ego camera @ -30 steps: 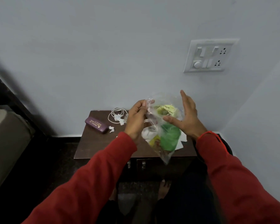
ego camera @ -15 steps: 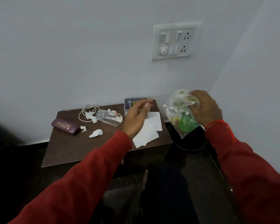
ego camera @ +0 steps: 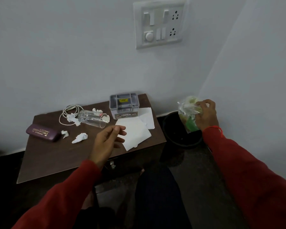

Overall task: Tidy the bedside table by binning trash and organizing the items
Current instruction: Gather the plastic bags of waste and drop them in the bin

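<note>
You're gripping plastic bag in right hand, hanging over black bin (light, crinkly, slippery; bunched top is best hold). Left hand hovering loose-fingered, holding nothing.

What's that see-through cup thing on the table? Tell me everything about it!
It is a clear drinking glass, smooth and see-through, lying on its side on the dark brown wooden bedside table. Its open mouth points toward the front right and its thick base toward the white coiled cable. Crumpled white tissue scraps lie against its base end. A red mark shows near its rim. It looks empty, and no hand touches it.
</note>
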Motion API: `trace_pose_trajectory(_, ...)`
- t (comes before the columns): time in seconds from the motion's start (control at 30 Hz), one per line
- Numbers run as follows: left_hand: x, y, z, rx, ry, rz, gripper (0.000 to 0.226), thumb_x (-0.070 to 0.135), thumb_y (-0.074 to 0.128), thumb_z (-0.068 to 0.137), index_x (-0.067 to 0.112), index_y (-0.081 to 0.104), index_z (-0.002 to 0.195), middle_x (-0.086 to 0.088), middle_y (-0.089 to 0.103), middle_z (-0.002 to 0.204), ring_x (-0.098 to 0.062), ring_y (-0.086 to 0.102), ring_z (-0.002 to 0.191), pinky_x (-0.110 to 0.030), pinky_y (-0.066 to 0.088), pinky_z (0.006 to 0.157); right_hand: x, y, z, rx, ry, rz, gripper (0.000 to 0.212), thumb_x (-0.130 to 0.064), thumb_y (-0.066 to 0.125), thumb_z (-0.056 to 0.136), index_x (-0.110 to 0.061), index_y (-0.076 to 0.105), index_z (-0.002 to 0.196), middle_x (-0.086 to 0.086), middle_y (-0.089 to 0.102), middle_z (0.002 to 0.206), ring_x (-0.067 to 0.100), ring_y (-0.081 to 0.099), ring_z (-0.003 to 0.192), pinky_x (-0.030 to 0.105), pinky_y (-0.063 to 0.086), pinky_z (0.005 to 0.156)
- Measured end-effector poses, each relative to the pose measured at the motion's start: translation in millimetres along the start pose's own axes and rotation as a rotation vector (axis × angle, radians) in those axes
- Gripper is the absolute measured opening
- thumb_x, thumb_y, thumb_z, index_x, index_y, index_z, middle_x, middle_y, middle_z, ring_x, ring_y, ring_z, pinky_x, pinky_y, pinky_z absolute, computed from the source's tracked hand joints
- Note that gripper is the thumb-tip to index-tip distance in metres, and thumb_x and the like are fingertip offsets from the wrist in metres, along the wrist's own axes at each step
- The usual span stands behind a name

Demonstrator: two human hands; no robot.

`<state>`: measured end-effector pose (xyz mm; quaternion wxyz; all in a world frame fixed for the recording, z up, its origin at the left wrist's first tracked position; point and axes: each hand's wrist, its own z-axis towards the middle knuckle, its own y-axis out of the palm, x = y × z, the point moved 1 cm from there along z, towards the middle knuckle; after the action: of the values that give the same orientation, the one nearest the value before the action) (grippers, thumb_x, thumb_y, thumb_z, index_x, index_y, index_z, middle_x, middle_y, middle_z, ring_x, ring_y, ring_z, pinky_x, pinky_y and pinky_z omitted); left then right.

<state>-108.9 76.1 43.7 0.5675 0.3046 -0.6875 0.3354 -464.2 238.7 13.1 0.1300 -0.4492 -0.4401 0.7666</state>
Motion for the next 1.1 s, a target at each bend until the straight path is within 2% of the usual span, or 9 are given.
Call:
trace_pose_trajectory(0.23, 13, 71, 27, -0.19, -0.012, 0.019, 0.021, 0.018, 0.05, 0.104, 0.015, 0.07, 0.11, -0.003, 0.074, 0.099, -0.021, 0.071, 0.084, -0.032, 0.055, 0.07, 33, 28, -11, -0.09, 0.09, -0.089, 0.049, 0.003, 0.051, 0.08, -0.019, 0.058, 0.124, 0.006, 0.037, 0.138, 0.036, 0.053, 0.113, 0.048, 0.055, 0.081)
trace_pose_trajectory(0.43, 16, 155, 70, -0.32, -0.022, 0.008, 0.021, 0.016, 0.047, 0.105, 0.014, 0.064, 0.118, -0.009, 0.069, 0.118, -0.024, 0.07, 0.094, -0.033, 0.055, 0.073, 54, 42, -16, -0.096, 0.153, -0.097, 0.05, 0.001, 0.051, 0.08, -0.02, 0.055, 0.125, 0.004, 0.038, 0.137, 0.033, 0.05, 0.115, 0.046, 0.054, 0.079)
trace_pose_trajectory(0.53, 6, 193, 91, -0.349, -0.068, 0.008, 0.02, 0.017, 0.045, 0.106, 0.022, 0.061, 0.117, -0.006, 0.064, 0.127, -0.026, 0.068, 0.106, -0.036, 0.056, 0.08, 63, 49, -13, -0.078, 0.164, -0.106, 0.051, 0.001, 0.051, 0.08, -0.021, 0.055, 0.125, 0.002, 0.038, 0.136, 0.03, 0.049, 0.117, 0.045, 0.055, 0.076)
trace_pose_trajectory(0.67, -13, 234, 114, -0.371, -0.183, 0.016, 0.03, 0.022, 0.044, 0.106, 0.02, 0.055, 0.134, -0.005, 0.054, 0.141, -0.023, 0.06, 0.121, -0.043, 0.055, 0.095, 73, 64, -3, -0.077, 0.166, -0.14, 0.051, -0.007, 0.055, 0.082, -0.024, 0.051, 0.131, 0.003, 0.035, 0.142, 0.033, 0.045, 0.123, 0.05, 0.054, 0.082)
trace_pose_trajectory(0.77, -22, 255, 123, -0.404, -0.256, 0.019, 0.037, 0.022, 0.044, 0.106, 0.019, 0.048, 0.143, -0.007, 0.05, 0.147, -0.023, 0.054, 0.126, -0.045, 0.051, 0.102, 87, 83, 8, -0.399, 0.148, -0.345, 0.075, -0.035, 0.064, 0.087, -0.03, 0.026, 0.151, 0.006, 0.01, 0.161, 0.041, 0.021, 0.143, 0.055, 0.039, 0.106)
trace_pose_trajectory(0.83, -28, 259, 125, -0.392, -0.246, 0.03, 0.038, 0.019, 0.045, 0.105, 0.017, 0.047, 0.144, -0.011, 0.048, 0.149, -0.026, 0.052, 0.131, -0.048, 0.045, 0.109, 95, 92, 14, -0.585, 0.193, -0.378, 0.089, -0.046, 0.065, 0.087, -0.04, 0.008, 0.154, -0.002, -0.006, 0.164, 0.04, 0.004, 0.149, 0.06, 0.027, 0.111)
trace_pose_trajectory(0.87, -31, 258, 124, -0.383, -0.231, 0.047, 0.039, 0.019, 0.046, 0.105, 0.017, 0.048, 0.144, -0.011, 0.047, 0.149, -0.027, 0.051, 0.133, -0.049, 0.044, 0.111, 98, 95, 15, -0.605, 0.201, -0.359, 0.087, -0.047, 0.064, 0.088, -0.042, 0.008, 0.154, -0.003, -0.005, 0.165, 0.039, 0.002, 0.15, 0.061, 0.024, 0.112)
trace_pose_trajectory(1.0, -40, 230, 120, -0.356, -0.175, 0.053, 0.033, 0.019, 0.047, 0.105, 0.02, 0.054, 0.137, -0.008, 0.054, 0.141, -0.026, 0.058, 0.125, -0.046, 0.052, 0.102, 98, 101, 16, -0.421, 0.133, -0.199, 0.056, -0.031, 0.054, 0.096, -0.02, 0.037, 0.149, 0.012, 0.029, 0.156, 0.035, 0.026, 0.144, 0.052, 0.031, 0.113)
trace_pose_trajectory(1.1, -35, 194, 108, -0.312, -0.145, -0.056, 0.025, 0.015, 0.046, 0.106, 0.021, 0.058, 0.126, -0.002, 0.062, 0.125, -0.022, 0.066, 0.106, -0.026, 0.058, 0.077, 78, 97, 11, -0.191, 0.092, -0.052, 0.031, -0.022, 0.053, 0.097, -0.007, 0.06, 0.123, 0.02, 0.054, 0.125, 0.039, 0.048, 0.12, 0.049, 0.042, 0.101)
